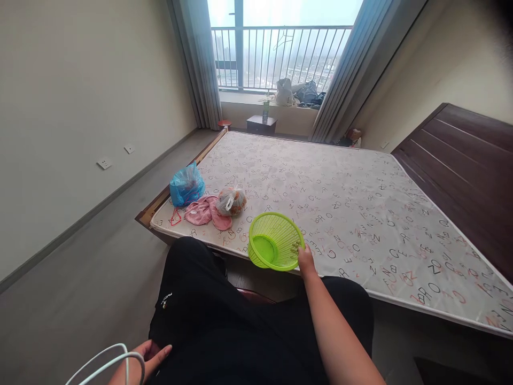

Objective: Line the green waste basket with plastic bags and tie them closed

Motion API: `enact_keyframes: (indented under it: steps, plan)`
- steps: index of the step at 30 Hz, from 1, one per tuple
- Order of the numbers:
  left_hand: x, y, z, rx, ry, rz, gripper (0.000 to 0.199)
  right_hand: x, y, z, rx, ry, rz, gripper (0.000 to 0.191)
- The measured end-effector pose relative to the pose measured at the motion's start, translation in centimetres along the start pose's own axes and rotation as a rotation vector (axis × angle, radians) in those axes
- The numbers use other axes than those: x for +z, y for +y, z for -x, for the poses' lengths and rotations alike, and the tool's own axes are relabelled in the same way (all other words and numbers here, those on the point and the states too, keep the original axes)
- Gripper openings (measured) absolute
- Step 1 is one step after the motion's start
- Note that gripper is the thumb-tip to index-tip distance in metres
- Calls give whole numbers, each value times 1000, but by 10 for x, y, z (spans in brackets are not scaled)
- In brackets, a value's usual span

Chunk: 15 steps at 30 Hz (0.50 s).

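A lime-green plastic basket [266, 249] with mesh sides is tilted over the near edge of the mattress, its mouth facing up and toward me. My right hand [306, 260] grips its rim on the right, with fingers wrapped inside the wall. No contents show inside. Low at the left, my left hand [151, 357] lies beside my thigh, thumb stretched out and apart from partly curled fingers, holding nothing visible. White cable loops [120, 355] pass in front of that wrist. Left of the basket are a tied clear plastic bag [232, 202], a pink cloth [204, 210] and a blue plastic bag [186, 186].
The letter-printed mattress [320, 198] spreads before my knees, with a dark wooden headboard [460, 176] at right. A small bedside table [261, 124] and a red-topped stool [224, 123] stand beyond it. Bags [284, 92] sit on the window ledge. A wall runs along the left.
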<state>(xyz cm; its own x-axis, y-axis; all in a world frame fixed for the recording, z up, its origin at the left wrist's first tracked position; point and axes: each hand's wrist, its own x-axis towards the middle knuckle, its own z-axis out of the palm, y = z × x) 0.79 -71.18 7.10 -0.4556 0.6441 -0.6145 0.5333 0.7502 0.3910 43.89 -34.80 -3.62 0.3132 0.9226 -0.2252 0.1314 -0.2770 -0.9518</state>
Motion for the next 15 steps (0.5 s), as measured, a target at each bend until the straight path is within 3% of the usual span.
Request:
enact_keyframes:
  steps: [3,8,15]
  plan:
    - [0,-10,-8,43,-23,58,67,0,3,-2,-5,-4,-4,24]
    - [-4,-13,-17,47,-71,-57,69,0,8,-6,-1,-3,-5,27]
    - [-15,3,10,43,-145,-81,53,2,5,-4,-5,-33,-56,27]
